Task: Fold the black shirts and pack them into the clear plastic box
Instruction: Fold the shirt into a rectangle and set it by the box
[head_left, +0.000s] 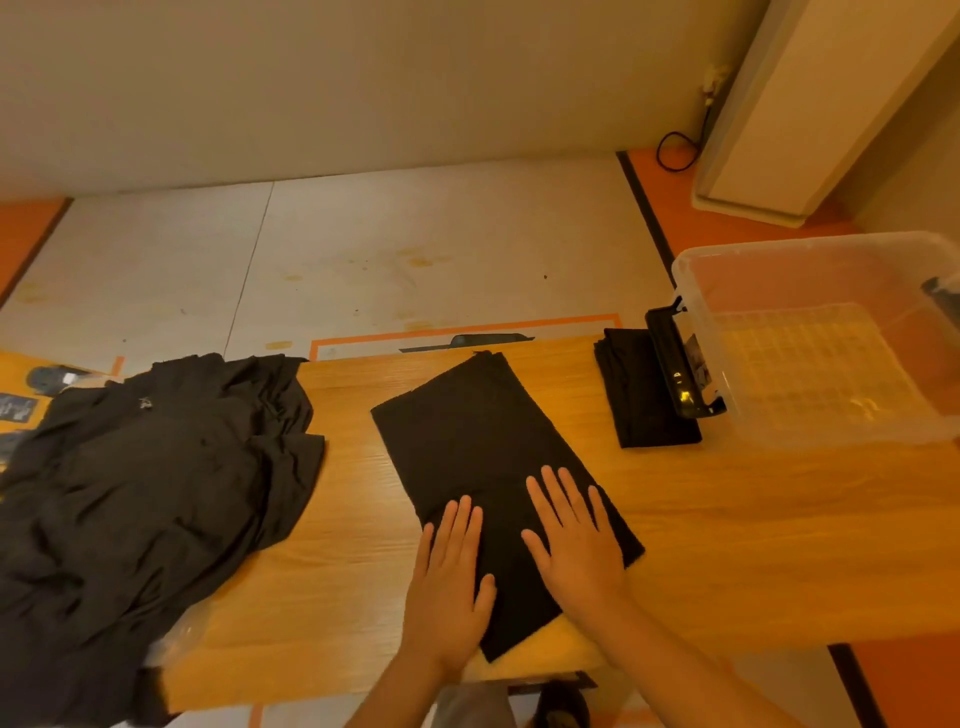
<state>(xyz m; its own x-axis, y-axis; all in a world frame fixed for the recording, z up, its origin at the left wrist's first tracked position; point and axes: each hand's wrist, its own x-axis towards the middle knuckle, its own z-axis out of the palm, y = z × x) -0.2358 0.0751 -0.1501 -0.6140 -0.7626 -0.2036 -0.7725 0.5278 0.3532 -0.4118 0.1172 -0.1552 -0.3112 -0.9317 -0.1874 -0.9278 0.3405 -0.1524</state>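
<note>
The bench (779, 545) carries all task items.

1. Centre: one black shirt (467, 436), folded into a long strip, lies flat and skewed, running from the far edge towards the near edge.
2. Left hand (449, 587): fingers straight and together, palm down, pressing on the near left part of this strip. It grips nothing.
3. Right hand (576, 545): fingers straight and slightly spread, palm down, pressing on the near right part of the same strip. It grips nothing.
4. Left end: a pile of unfolded black shirts (156, 467) lies crumpled and hangs over the near left corner.
5. Right end: the clear plastic box (810, 244) stands lidless. Its black latch (678, 369) faces the bench centre.
6. A second folded shirt (631, 395) lies just beside the box, touching the latch side, near the far edge.
</note>
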